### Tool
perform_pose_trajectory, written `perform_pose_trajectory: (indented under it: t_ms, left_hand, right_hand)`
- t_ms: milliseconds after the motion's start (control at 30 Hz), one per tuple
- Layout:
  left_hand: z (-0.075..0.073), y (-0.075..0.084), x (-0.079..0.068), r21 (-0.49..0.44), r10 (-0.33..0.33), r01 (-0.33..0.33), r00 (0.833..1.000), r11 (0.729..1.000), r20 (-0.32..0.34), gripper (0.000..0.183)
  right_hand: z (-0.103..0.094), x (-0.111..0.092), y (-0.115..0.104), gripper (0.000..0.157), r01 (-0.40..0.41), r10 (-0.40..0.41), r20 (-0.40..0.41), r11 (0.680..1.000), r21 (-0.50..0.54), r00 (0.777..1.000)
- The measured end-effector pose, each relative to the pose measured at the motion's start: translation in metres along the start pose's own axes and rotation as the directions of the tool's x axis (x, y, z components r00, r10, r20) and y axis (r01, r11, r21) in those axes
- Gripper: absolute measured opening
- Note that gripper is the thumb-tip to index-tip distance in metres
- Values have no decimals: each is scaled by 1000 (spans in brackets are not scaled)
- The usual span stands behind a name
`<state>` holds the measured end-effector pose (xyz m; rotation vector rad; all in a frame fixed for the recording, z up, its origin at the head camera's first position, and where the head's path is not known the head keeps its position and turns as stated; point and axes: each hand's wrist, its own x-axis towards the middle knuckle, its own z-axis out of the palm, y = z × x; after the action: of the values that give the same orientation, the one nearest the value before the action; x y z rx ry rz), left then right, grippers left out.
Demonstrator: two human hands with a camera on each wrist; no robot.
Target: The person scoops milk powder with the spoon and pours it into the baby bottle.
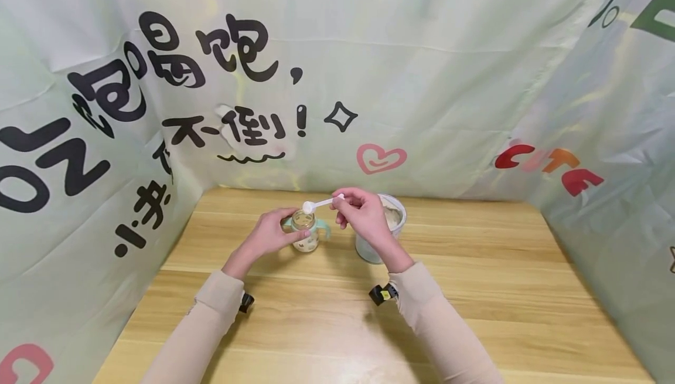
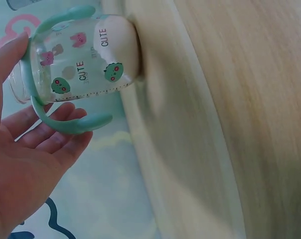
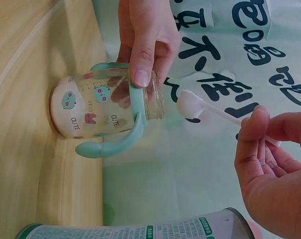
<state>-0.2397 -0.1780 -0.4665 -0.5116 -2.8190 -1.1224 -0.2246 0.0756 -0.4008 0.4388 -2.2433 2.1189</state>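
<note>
A clear baby bottle (image 1: 306,244) with a mint two-handled collar stands uncapped on the table, whitish contents at its base. My left hand (image 1: 268,233) holds it around the collar, thumb at the near side in the head view. My right hand (image 1: 365,215) pinches the handle end of a white measuring scoop (image 3: 190,105). The scoop's bowl, heaped with white powder, hovers close above the bottle's open mouth (image 3: 154,99). Below and behind my right hand stands an open can (image 1: 369,251) with pale powder (image 1: 392,216) inside, partly covered by that hand.
The wooden table (image 1: 316,313) meets a printed cloth backdrop (image 1: 448,108) at its back and sides. Both forearms reach in from the near edge, each with a black device (image 1: 384,294) at the wrist.
</note>
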Motion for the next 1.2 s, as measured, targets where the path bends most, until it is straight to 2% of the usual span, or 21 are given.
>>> perform_pose_trajectory:
  t_ms: [367, 867, 1200]
  left_hand:
    - [1, -1, 0, -14, -16, 16, 1000, 1000, -2, 67]
    - [2, -3, 0, -16, -13, 13, 1000, 1000, -9, 66]
    - [3, -3, 0, -15, -12, 12, 1000, 1000, -3, 65]
  right_hand:
    - [1, 0, 5, 14, 22, -22, 28, 1000, -2, 999]
    - [6, -3, 8, 16, 54, -49, 68, 996, -65, 996]
    - [7, -4, 11, 18, 45, -39, 92, 998, -54, 995]
